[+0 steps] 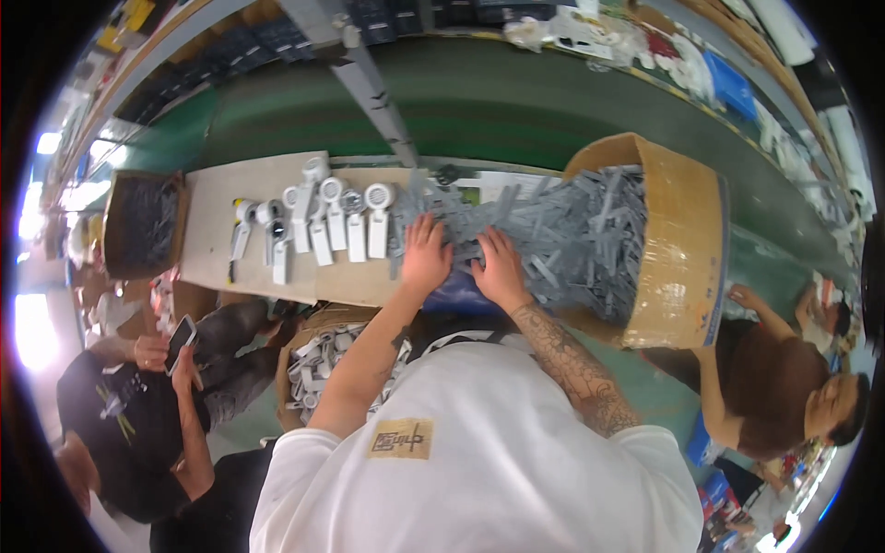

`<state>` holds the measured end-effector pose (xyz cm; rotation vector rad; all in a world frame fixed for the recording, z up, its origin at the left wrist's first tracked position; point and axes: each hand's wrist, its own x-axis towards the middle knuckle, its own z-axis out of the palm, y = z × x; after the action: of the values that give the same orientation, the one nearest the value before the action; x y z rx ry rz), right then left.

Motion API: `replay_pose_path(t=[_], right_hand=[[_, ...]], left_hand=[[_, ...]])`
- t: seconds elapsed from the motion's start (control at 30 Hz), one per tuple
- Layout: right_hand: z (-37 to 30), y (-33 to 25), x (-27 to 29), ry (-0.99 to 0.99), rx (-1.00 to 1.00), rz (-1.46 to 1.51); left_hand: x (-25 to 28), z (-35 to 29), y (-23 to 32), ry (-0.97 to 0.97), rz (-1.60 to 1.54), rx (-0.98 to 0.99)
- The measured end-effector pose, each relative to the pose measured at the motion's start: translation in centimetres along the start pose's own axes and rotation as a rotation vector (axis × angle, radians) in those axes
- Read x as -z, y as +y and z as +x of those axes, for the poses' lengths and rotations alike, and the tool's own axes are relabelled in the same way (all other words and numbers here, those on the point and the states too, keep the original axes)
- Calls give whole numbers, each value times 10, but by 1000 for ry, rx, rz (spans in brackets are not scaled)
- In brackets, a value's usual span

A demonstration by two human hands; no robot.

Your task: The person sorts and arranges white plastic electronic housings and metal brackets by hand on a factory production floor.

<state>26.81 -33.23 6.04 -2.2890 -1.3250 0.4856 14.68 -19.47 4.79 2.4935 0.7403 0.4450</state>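
Both hands, the left hand (426, 261) and right hand (499, 269), rest flat and open side by side on grey plastic strips (553, 230) spilling from a tipped cardboard box (678, 249). Seven white parts (318, 221) stand lined up on the table (217, 244); judging by the heap, most strips remain unsorted

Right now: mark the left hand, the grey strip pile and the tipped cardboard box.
left hand (426, 256), head view, on the back of the hand.
grey strip pile (572, 230), head view, on the middle of the heap.
tipped cardboard box (678, 249), head view, on its taped outer wall.
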Motion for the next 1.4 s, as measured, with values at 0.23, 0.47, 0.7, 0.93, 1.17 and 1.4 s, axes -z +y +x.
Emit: replay_pose_path(t=[0.23,0.47,0.7,0.93,1.17,1.4], right_hand=[[-16,33,34,38,-523,-240],[2,42,-6,145,-210,-81],[-9,54,10,272,-136,119],[-16,58,29,107,-556,-248],[-6,42,6,76,-294,-129],[-51,56,42,385,-258,218]], left_hand=[[-2,-27,29,-118,-11,-49],[-42,-7,64,-431,217,-256],[-41,-7,32,-339,331,-182],[-25,-3,21,-268,313,-110],[-24,17,54,-298,110,-150],[-42,14,84,-395,62,-278]])
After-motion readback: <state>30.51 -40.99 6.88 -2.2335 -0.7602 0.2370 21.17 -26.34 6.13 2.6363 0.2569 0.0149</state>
